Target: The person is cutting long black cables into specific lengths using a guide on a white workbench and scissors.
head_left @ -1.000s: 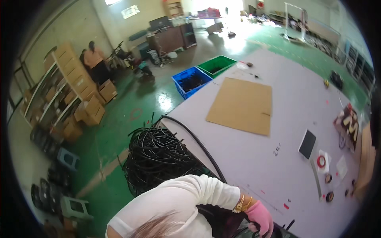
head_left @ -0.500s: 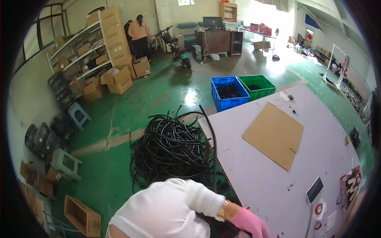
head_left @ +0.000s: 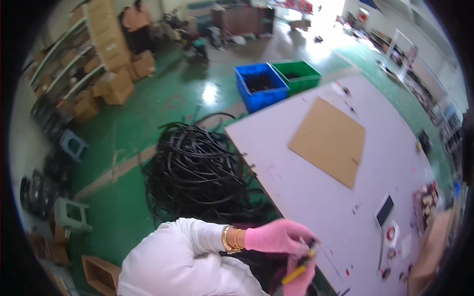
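The right hand [head_left: 303,280] grips a yellow tool [head_left: 293,275]; the left hand [head_left: 277,237], curled just beyond it, has an unclear hold. A large black tubing pile [head_left: 195,170] remains left of both; farther off, a blue crate [head_left: 264,99] already holds dark pieces [head_left: 259,82].

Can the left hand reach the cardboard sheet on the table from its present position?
Probably yes, by stretching: the left hand is near the edge of the table, and nothing appears to stand between it and the cardboard sheet. It looks busy, though, beside the yellow tool in the right hand.
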A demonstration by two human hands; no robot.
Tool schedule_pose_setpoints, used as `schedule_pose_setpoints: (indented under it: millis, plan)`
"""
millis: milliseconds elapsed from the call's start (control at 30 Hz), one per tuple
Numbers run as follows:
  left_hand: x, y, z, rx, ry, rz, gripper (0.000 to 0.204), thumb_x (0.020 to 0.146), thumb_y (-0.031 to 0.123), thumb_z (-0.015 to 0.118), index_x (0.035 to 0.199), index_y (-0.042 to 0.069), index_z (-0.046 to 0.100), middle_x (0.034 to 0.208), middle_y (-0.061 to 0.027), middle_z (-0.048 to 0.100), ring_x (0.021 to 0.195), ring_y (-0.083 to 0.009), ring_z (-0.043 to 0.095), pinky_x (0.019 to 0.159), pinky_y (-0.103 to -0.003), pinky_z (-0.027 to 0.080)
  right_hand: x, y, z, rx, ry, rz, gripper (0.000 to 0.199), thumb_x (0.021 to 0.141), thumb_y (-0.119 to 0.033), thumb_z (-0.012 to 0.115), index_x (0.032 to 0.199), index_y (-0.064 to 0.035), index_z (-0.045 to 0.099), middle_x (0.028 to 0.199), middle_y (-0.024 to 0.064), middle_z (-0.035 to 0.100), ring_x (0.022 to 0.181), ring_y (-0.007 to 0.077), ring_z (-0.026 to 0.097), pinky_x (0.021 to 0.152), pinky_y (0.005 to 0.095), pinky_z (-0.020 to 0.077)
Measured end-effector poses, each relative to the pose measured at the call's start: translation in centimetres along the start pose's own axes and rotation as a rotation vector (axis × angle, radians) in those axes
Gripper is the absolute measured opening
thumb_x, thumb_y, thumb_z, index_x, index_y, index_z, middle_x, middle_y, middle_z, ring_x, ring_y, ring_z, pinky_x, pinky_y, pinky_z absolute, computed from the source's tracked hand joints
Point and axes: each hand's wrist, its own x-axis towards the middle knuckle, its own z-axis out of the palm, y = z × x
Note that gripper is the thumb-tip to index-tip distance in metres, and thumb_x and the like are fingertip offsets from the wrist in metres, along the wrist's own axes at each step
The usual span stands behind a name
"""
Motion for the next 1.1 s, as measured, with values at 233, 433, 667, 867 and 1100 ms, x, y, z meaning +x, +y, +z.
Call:
schedule_pose_setpoints:
  millis: [233, 433, 667, 867, 1100]
  plan:
    - [-0.9, -1.3, -5.7, -0.406, 0.496, -0.278, 0.016, 0.085, 0.003, 0.061, 0.098, 0.0, 0.071, 0.083, -0.0005, 0.068, 0.07, -0.0056, 0.058, 0.065, -0.021, 0.048, 2.5, 0.7, 3.5, -0.964, -0.339, -0.251, 0.031, 0.082, 0.001, 0.07, 0.109, -0.0003, 0.055, 0.085, 0.0024, 0.059, 0.077, 0.0115, 0.054, 0.072, 0.0245, 0.0448]
    - [-3.0, -4.7, -13.7, -0.791, 0.781, 0.083, 0.022, 0.094, 0.016, 0.06, 0.105, -0.003, 0.063, 0.089, -0.0041, 0.063, 0.071, -0.0092, 0.058, 0.067, -0.023, 0.051, 4.0, 0.5, 4.8, -1.056, -0.46, -0.313, 0.022, 0.082, -0.002, 0.072, 0.097, -0.0014, 0.055, 0.076, 0.0027, 0.059, 0.064, 0.0101, 0.054, 0.06, 0.0235, 0.0432]
    - [-3.5, -4.8, -19.2, -0.852, 0.684, 0.097, 0.06, 0.094, 0.04, 0.062, 0.132, -0.005, 0.048, 0.093, 0.0001, 0.058, 0.067, -0.0042, 0.047, 0.062, -0.019, 0.041, 7.5, 1.1, 6.7, -1.092, -0.448, -0.266, 0.023, 0.08, -0.003, 0.074, 0.095, -0.0023, 0.057, 0.079, 0.0062, 0.062, 0.066, 0.0155, 0.057, 0.062, 0.0278, 0.046]
    - [-3.0, -3.1, -20.3, -0.364, 0.718, -0.121, 0.034, 0.092, 0.015, 0.052, 0.122, 0.0, 0.057, 0.098, -0.0033, 0.063, 0.068, -0.0069, 0.05, 0.066, -0.024, 0.041, 10.0, 1.0, 15.6, -1.321, -0.737, -0.404, 0.028, 0.081, -0.007, 0.074, 0.084, -0.0011, 0.047, 0.062, 0.0072, 0.049, 0.054, 0.0116, 0.041, 0.051, 0.027, 0.0392]
    - [-6.0, -3.6, -28.9, -0.573, 0.978, 0.57, 0.024, 0.098, 0.032, 0.052, 0.089, 0.011, 0.05, 0.075, -0.0002, 0.045, 0.066, -0.0141, 0.046, 0.059, -0.028, 0.04, 10.8, -2.0, 12.1, -1.408, -0.682, -0.119, 0.033, 0.077, -0.015, 0.08, 0.088, -0.0005, 0.052, 0.063, 0.0061, 0.046, 0.056, 0.0138, 0.043, 0.052, 0.0292, 0.0401]
